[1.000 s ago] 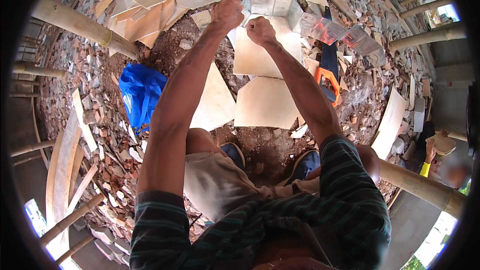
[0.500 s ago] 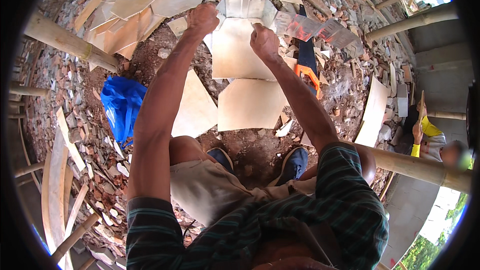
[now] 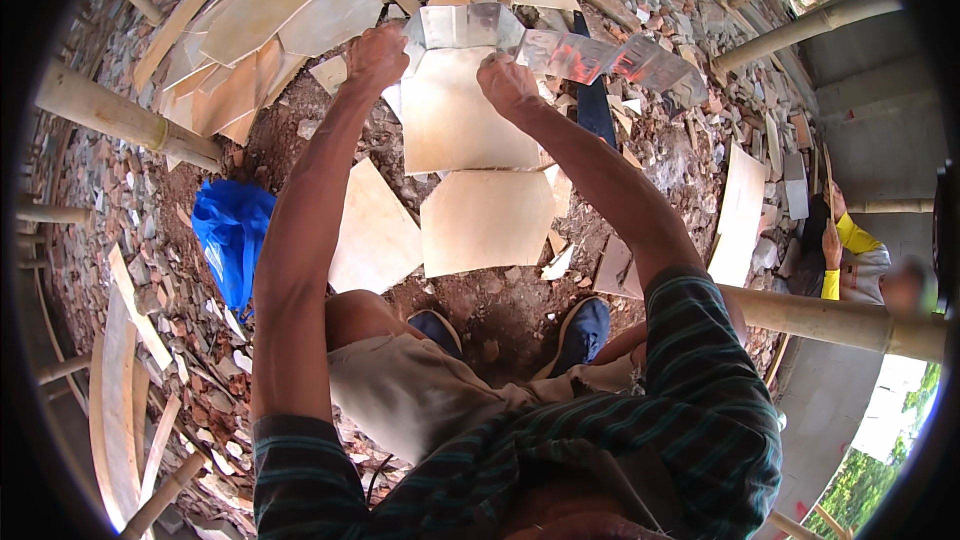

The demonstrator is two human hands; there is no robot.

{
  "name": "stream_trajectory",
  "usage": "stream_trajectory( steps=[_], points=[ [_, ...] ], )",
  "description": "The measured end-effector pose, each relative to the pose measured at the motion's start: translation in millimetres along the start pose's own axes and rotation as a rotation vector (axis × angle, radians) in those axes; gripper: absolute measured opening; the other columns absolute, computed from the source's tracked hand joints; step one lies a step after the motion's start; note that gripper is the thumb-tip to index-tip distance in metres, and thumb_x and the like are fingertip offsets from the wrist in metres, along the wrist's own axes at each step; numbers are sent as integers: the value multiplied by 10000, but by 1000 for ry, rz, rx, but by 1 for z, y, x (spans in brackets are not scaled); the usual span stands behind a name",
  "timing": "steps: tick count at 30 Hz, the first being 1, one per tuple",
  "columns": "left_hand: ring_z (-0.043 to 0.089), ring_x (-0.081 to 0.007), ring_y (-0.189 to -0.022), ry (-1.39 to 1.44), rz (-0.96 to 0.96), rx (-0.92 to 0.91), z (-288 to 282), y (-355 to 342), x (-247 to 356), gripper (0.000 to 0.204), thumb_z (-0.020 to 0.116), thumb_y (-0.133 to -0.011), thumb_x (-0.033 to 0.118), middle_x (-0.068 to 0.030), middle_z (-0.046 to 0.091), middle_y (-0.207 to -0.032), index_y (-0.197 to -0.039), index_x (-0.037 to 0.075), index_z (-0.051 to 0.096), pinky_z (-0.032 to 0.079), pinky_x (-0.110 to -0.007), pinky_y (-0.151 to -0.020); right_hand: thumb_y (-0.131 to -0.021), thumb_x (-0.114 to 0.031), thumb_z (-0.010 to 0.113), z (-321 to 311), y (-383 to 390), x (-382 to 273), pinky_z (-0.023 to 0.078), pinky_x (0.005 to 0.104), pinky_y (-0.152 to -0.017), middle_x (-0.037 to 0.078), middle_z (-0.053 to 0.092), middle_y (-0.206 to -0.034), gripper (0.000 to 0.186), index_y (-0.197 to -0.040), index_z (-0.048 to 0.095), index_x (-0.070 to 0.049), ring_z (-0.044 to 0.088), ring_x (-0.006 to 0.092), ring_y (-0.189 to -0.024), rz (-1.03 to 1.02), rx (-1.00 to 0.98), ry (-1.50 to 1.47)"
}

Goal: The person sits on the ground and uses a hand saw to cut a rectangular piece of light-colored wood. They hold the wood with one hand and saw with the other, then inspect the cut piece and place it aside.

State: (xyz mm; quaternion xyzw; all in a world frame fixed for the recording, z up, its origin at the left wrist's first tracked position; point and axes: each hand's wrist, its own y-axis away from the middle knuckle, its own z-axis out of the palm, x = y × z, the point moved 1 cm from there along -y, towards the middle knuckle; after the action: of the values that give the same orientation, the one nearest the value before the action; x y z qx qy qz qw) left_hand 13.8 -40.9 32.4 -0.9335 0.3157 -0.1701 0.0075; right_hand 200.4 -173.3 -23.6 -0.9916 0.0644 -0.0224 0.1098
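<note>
A shiny silver strip (image 3: 460, 27), bent into several flat panels, curves across the far edge of a pale plywood piece (image 3: 465, 120) on the ground. My left hand (image 3: 379, 57) is closed at the strip's left end, its fingers wrapped round that edge. Closed fingers of my right hand (image 3: 508, 83) meet the strip near a bend; the fingertips are partly hidden. From there the strip runs on to the right, with reddish reflections on it. Another plywood piece (image 3: 487, 223) with cut corners lies nearer my feet. A dark saw blade (image 3: 596, 115) shows beyond my right forearm.
Stacked plywood pieces (image 3: 255, 25) lie at the far left. A blue bag (image 3: 230, 235) sits left of my arm. Bamboo poles (image 3: 125, 112) stand at both sides over broken brick rubble. At the right, another person in yellow sleeves (image 3: 858, 237) holds a thin board.
The whole view has shifted slightly. My right hand has closed in at the strip's edge, its fingers now curled. My right forearm now covers the saw's orange handle.
</note>
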Motion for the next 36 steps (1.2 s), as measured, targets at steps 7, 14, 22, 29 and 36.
stream_trajectory(
  steps=[7, 14, 22, 29, 36],
  points=[
    [656, -382, -968, -15, 18, 24, -4, 2, 4, 255, 573, -900, 244, -198, 683, -1028, -1028, 47, 674, 506, -490, -864, -894, -167, 480, 0, -5, 7, 553, 497, -613, 246, 643, -780, 234, -815, 627, -2, 661, 425, -680, 66, 112, -271],
    [669, -342, -960, -105, 43, 39, -1, -3, 6, 213, 604, -867, 212, -163, 696, -1010, -987, 50, 673, 514, -475, -873, -844, -114, 530, -22, -13, 2, 578, 437, -697, 194, 700, -864, 195, -815, 691, -10, 704, 353, -815, 124, -55, -185],
    [674, -334, -954, -77, 1, 31, 6, -5, 2, 226, 594, -868, 242, -166, 698, -996, -1004, 84, 679, 513, -468, -876, -840, -143, 531, -30, -7, 4, 546, 491, -606, 229, 660, -793, 174, -771, 626, -14, 675, 403, -716, 47, -99, -102],
    [678, -351, -948, -34, -26, 31, 4, -4, 2, 237, 597, -870, 255, -183, 695, -995, -1012, 84, 679, 506, -477, -883, -844, -92, 556, -47, 10, 15, 573, 455, -736, 192, 704, -896, 155, -890, 690, -26, 699, 380, -852, -6, -279, -1],
    [675, -368, -955, -23, -33, 7, 0, -1, 6, 248, 587, -880, 243, -194, 691, -1002, -1001, 44, 672, 506, -486, -877, -792, -83, 580, -37, 31, 45, 547, 474, -767, 223, 689, -919, 200, -965, 667, -35, 675, 410, -867, -2, -272, -104]
  ],
)
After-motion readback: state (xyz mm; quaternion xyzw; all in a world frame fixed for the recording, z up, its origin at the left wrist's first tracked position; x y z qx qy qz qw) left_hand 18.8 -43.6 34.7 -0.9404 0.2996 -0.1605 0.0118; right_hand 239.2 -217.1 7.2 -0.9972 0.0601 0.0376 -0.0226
